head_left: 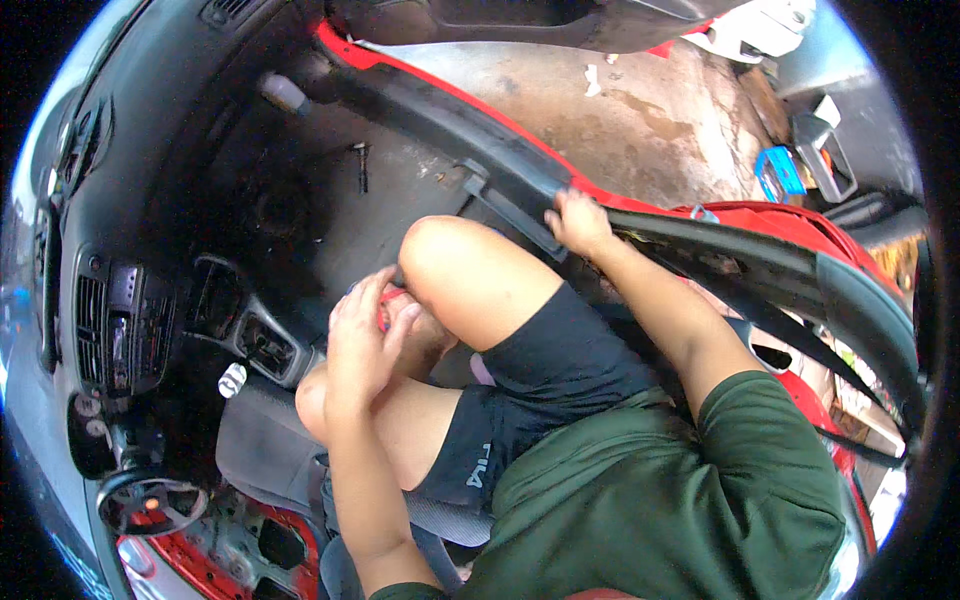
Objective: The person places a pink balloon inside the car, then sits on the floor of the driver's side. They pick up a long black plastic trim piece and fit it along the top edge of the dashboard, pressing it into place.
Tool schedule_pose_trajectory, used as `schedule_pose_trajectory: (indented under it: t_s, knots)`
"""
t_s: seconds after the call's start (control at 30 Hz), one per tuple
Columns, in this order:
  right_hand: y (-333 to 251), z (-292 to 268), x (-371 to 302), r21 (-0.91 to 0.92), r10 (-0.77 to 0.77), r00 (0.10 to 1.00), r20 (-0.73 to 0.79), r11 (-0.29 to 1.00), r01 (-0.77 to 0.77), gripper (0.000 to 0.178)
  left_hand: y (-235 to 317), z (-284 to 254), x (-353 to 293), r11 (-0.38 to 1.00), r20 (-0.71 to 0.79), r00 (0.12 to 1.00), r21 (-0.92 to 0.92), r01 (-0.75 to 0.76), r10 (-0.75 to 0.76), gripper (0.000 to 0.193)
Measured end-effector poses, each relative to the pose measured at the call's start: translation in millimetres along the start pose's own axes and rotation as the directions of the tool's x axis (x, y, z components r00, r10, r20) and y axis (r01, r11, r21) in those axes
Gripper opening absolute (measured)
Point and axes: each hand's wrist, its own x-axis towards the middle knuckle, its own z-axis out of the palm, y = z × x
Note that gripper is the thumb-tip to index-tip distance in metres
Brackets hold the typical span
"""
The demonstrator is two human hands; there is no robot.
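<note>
My left hand [362, 330] rests by my left knee, its fingers curled round a small red and blue object [388, 308]. Most of that object is hidden, so its kind cannot be made out. Over on the right, my right hand [580, 222] has its fingers bent over the dark door sill trim [520, 212] beside the red edge of the car's door opening. A grey strip of trim stands up along the sill, just ahead of those fingers.
A dark-handled tool with a metal head [362, 168] lies on the car floor. Left are the centre console [268, 345], dashboard and steering wheel [152, 502]. A black seat belt [800, 330] runs along the right. Outside, a blue plastic item [780, 174] lies on the stained concrete.
</note>
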Motion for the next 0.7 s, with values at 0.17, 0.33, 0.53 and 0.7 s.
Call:
schedule_pose_trajectory:
  t_s: [0.17, 0.33, 0.53, 0.7]
  knots:
    - [-15.2, -1.2, 56.0, -0.049, 0.07, 0.996, -0.053, 0.996, -0.072, 0.084, -14.3, -11.6, -2.7, 0.965, -0.052, 0.979, -0.185, 0.186, -0.198, 0.037]
    - [-0.2, 27.3, 76.8, -0.139, 0.062, 0.992, 0.112, 0.989, -0.046, 0.095, -28.8, 13.1, 38.2, 0.969, -0.066, 0.978, -0.166, 0.185, -0.198, 0.036]
    - [-27.0, -53.3, 73.2, -0.18, 0.064, 0.969, 0.239, 0.983, -0.02, 0.085, -41.8, 14.4, 83.1, 0.943, 0.083, 0.964, -0.202, 0.264, -0.252, 0.039]
    - [-40.3, -96.2, 54.3, -0.159, 0.129, 0.957, 0.26, 0.983, -0.089, 0.082, -69.1, 34.5, 175.6, 0.902, 0.208, 0.947, -0.307, 0.303, -0.247, 0.048]
